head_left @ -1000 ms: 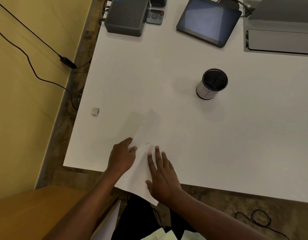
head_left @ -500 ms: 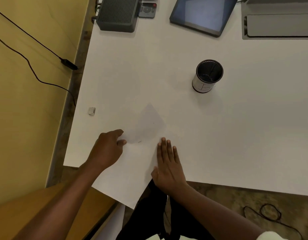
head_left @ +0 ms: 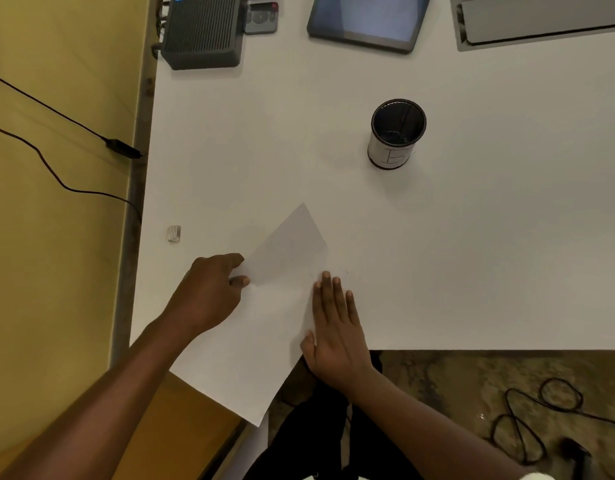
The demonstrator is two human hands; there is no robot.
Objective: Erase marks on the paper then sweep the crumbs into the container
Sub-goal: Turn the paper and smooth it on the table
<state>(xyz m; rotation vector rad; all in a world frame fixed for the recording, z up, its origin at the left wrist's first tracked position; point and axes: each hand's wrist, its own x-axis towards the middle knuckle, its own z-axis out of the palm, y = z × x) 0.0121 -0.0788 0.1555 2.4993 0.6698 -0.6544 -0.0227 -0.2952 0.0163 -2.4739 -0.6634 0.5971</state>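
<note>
left hand (head_left: 209, 292): fingers curled, pinching the left edge of the white paper sheet (head_left: 261, 327), apparently to steady it. right hand (head_left: 337, 327): fingers spread flat, nothing gripped, laid along the sheet's right edge, probably for sweeping. sheet overhangs the white table (head_left: 472, 271). black cylindrical container (head_left: 396, 133): upright, well apart. small ridged white eraser (head_left: 174, 233): unheld, left.

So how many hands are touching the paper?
2: left hand holds the paper's left edge, right hand lies flat on its right edge.
</note>
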